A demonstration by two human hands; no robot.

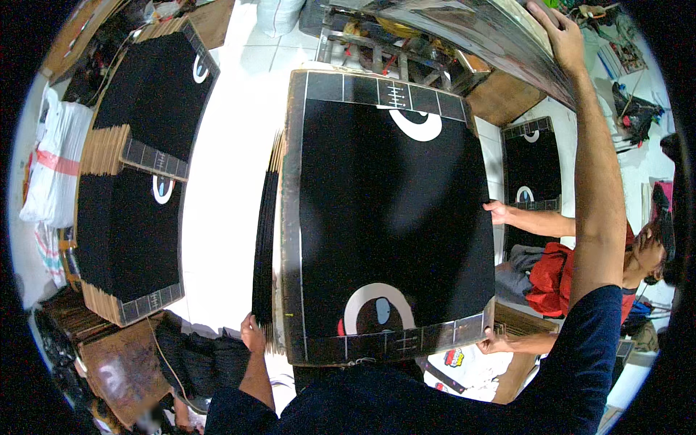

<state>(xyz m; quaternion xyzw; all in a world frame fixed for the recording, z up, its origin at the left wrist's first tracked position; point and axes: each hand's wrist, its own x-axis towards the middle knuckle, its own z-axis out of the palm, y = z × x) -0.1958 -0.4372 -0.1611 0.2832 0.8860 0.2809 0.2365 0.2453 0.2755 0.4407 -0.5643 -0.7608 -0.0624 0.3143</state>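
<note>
A large board covered in black cloth (pixel 395 217) lies in front of me, with white eye-like prints at its far and near ends and dark measured strips along three sides. Its far and near strips carry stitch-like marks. More black-covered boards (pixel 267 239) show as a stack along its left side. My left hand (pixel 252 333) is closed at the near left edge of that stack. Stretched far up to the right, my right hand (pixel 558 32) grips the edge of a large tilted framed panel (pixel 478 36), whose far part is cut off by the view.
A person in red on the right has one hand (pixel 496 212) and another hand (pixel 494 341) at the board's right edge. Stacks of black-covered boards (pixel 138 217) stand on the left. Another printed board (pixel 533 163) lies behind the person. A metal rack (pixel 384 56) stands beyond.
</note>
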